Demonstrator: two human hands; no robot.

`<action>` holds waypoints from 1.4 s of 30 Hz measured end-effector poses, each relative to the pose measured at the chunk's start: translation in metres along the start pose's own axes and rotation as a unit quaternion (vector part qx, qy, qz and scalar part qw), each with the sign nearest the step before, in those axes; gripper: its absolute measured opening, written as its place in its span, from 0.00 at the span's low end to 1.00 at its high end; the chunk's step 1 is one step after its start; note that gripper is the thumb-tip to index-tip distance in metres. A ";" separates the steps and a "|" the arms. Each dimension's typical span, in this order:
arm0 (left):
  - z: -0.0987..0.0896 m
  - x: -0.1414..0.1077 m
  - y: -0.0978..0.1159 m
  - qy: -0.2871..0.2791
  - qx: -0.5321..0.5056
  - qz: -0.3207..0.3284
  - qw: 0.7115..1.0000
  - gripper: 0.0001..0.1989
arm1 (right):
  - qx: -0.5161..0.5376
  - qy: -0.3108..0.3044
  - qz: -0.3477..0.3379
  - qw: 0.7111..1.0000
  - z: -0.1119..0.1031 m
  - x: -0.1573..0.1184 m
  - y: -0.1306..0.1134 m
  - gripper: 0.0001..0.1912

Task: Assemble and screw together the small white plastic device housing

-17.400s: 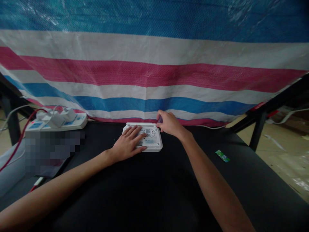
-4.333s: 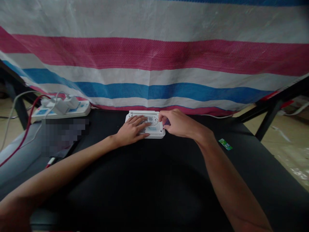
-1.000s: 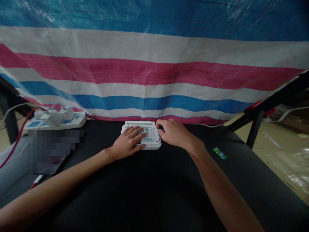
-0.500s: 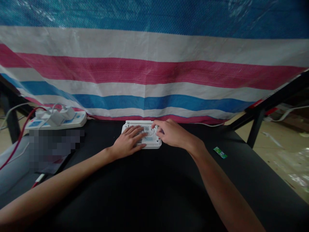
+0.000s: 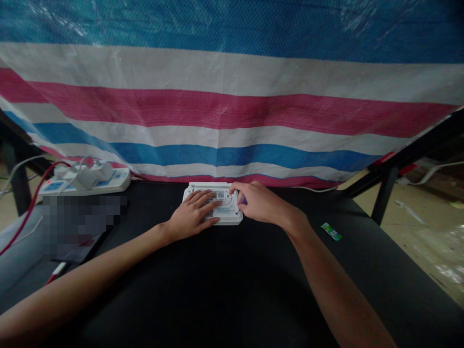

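A white, flat box with rounded corners, small vent holes and a printed label, which looks like a router (image 5: 229,221), lies label side up near the back of the black table. My left hand (image 5: 192,212) rests flat over its left half, fingers spread, covering part of the label. At the right end of the box is my right hand (image 5: 255,200), with thumb and forefinger curled together against the edge. Whatever those fingertips pinch, if anything, is too small or hidden to make out.
On the left stands a white power strip (image 5: 118,181) with several plugs and cables. A dark tablet-like thing (image 5: 78,232), partly blurred out, lies before it. A small green packet (image 5: 331,231) sits to the right. Striped plastic sheeting (image 5: 217,111) hangs behind the table.
The right fingers have shifted slightly and curled closer at the right edge of the box. My left hand stays in place. The view has tilted a little.
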State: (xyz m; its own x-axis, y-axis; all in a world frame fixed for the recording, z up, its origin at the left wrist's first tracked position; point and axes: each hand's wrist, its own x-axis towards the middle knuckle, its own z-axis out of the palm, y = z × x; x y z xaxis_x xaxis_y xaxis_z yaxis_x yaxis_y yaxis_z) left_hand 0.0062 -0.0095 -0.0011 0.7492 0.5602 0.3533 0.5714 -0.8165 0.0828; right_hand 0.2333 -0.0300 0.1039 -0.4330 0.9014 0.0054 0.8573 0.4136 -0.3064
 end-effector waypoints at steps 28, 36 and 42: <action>0.002 0.000 -0.002 0.001 0.011 0.005 1.000 0.25 | -0.058 0.036 0.023 0.997 0.002 0.005 0.005 0.06; 0.003 -0.001 -0.001 0.009 0.003 0.004 1.000 0.25 | -0.060 0.033 0.032 0.997 0.004 0.006 0.005 0.07; -0.003 0.002 -0.002 -0.005 -0.041 -0.013 0.999 0.24 | -0.062 0.037 0.035 0.997 0.003 0.006 0.005 0.07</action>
State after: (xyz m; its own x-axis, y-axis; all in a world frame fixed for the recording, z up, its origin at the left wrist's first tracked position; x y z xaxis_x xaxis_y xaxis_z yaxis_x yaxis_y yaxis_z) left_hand 0.0053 -0.0077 0.0022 0.7381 0.5820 0.3413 0.5613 -0.8104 0.1679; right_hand 0.2344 -0.0232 0.0992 -0.3525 0.9339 0.0588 0.9147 0.3572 -0.1892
